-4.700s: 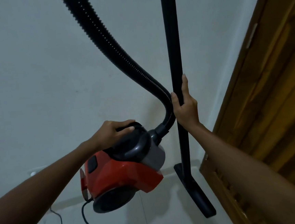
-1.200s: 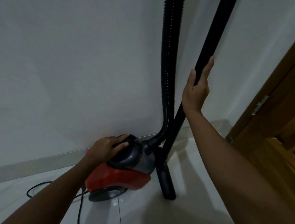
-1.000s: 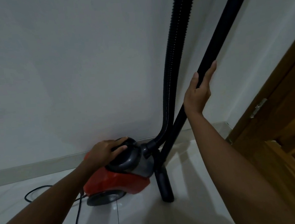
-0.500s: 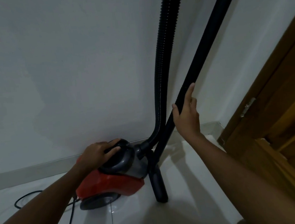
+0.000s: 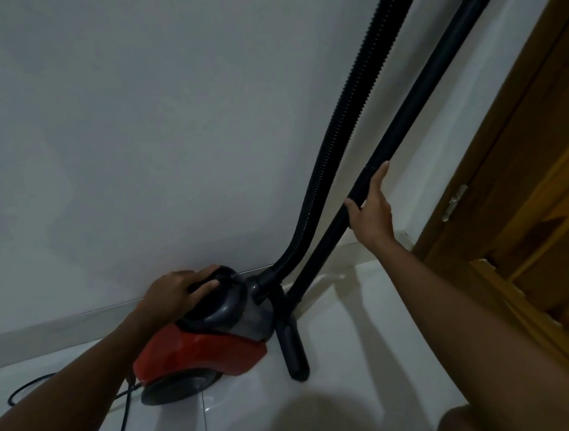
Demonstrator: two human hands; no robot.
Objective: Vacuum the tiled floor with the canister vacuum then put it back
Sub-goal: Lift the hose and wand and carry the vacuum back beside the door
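The red and grey canister vacuum (image 5: 202,353) stands on the white tiled floor (image 5: 341,365) close to the wall. My left hand (image 5: 176,290) grips its dark top handle. A ribbed black hose (image 5: 347,120) rises from the canister's front and leaves the top of the view. Beside it the black wand (image 5: 420,93) leans up to the right, its floor nozzle (image 5: 292,348) resting on the tiles next to the canister. My right hand (image 5: 370,211) holds the wand partway up, thumb on one side and fingers laid along the tube.
A white wall (image 5: 165,122) with a pale skirting strip (image 5: 62,327) runs behind the vacuum. A brown wooden door and frame (image 5: 532,193) fill the right side. The black power cord (image 5: 122,425) trails over the floor at lower left.
The vacuum has come down from mid-air onto the floor by the wall. In the last second my right hand slid lower along the wand; my left stayed on the handle.
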